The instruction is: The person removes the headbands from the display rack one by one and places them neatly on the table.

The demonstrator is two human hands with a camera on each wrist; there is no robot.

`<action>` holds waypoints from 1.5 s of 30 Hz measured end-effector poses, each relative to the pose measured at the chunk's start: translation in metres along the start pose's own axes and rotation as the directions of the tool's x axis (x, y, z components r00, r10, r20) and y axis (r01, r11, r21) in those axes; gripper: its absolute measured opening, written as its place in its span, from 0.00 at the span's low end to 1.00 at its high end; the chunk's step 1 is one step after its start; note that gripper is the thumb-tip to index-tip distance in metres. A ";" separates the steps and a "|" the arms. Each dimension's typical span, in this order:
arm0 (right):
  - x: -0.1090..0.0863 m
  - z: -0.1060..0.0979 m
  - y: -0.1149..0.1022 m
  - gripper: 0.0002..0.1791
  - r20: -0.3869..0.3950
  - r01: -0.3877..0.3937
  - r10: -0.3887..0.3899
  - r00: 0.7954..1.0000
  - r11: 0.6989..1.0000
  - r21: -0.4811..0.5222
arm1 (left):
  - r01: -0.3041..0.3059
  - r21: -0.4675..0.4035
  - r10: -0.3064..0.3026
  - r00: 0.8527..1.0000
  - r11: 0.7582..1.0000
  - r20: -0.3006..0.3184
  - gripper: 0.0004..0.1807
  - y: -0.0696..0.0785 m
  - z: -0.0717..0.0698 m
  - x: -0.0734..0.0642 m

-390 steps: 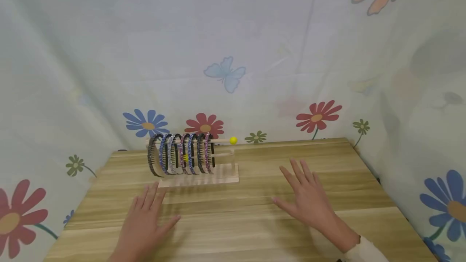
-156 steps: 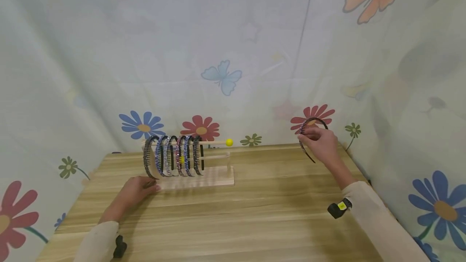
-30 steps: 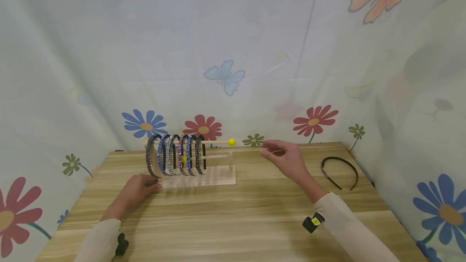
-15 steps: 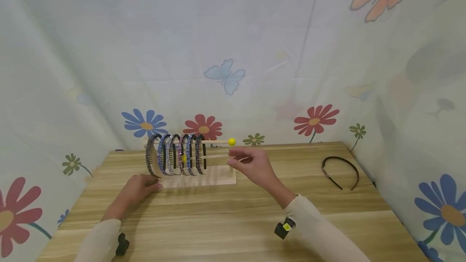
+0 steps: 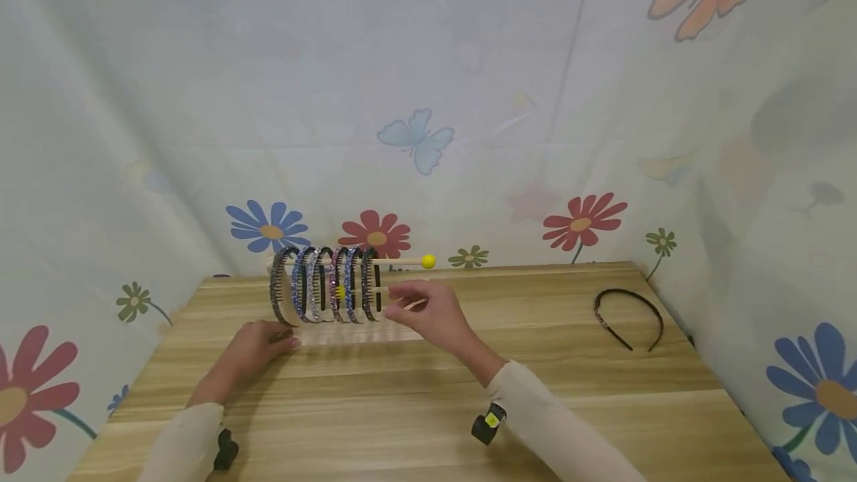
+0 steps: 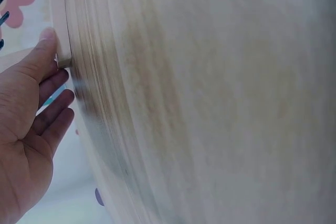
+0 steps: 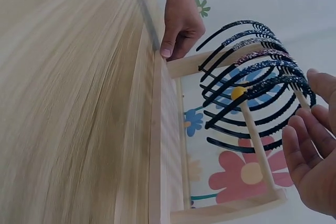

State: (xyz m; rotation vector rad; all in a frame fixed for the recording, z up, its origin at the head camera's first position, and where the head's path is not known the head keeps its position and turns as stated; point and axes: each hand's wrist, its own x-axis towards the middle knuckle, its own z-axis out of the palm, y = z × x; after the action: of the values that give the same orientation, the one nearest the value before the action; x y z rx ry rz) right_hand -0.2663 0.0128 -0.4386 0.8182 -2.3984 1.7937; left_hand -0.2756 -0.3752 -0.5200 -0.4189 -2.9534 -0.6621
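Observation:
A wooden headband stand [image 5: 348, 335] with two horizontal rods stands at the back left of the table. Several glittery toothed headbands hang in a row on it; the rightmost is a dark headband [image 5: 367, 296]. My left hand [image 5: 249, 354] pinches the near left corner of the stand's base, thumb on top, also visible in the left wrist view. My right hand [image 5: 434, 312] hovers just right of the dark headband, thumb and fingers apart with nothing between them. In the right wrist view its fingertips [image 7: 317, 80] are close to that headband's toothed curve.
A loose black headband [image 5: 629, 291] with a sparkly side lies on the table [image 5: 402, 407] at the right. Yellow balls [image 5: 428, 262] cap the rods' ends. A flower-printed cloth [image 5: 509, 192] hangs behind the table.
My right hand took the pinkish end headband off the stand, laid it on the table at right, then came back left to the row. My left hand went from lying flat to gripping the base.

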 end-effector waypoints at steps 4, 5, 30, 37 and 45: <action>0.006 0.009 0.000 0.21 -0.001 -0.047 0.047 0.999 0.999 -0.007 | -0.009 0.000 0.009 1.000 1.000 -0.004 0.17 0.000 0.000 0.001; 0.008 0.011 0.000 0.20 0.000 -0.058 0.058 0.998 0.998 -0.006 | -0.012 0.000 0.012 1.000 1.000 -0.005 0.17 0.000 0.000 0.001; 0.021 0.032 0.001 0.21 0.015 -0.018 0.018 1.000 0.999 -0.033 | -0.034 0.013 0.034 0.999 0.999 -0.022 0.13 0.000 0.001 0.001; 0.023 0.030 -0.004 0.16 0.005 -0.011 0.011 1.000 0.999 -0.043 | -0.039 0.018 0.039 0.999 0.999 -0.018 0.12 0.002 0.000 0.001; 0.024 0.022 -0.006 0.14 -0.015 0.001 -0.002 1.000 0.997 -0.077 | -0.022 0.011 0.022 1.000 1.000 -0.009 0.14 0.000 0.000 0.000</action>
State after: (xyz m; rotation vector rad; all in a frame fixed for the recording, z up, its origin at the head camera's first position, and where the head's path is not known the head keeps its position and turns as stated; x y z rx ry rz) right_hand -0.2783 -0.0175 -0.4323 0.7958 -2.4399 1.6887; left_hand -0.2755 -0.3749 -0.5195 -0.4459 -2.9379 -0.6440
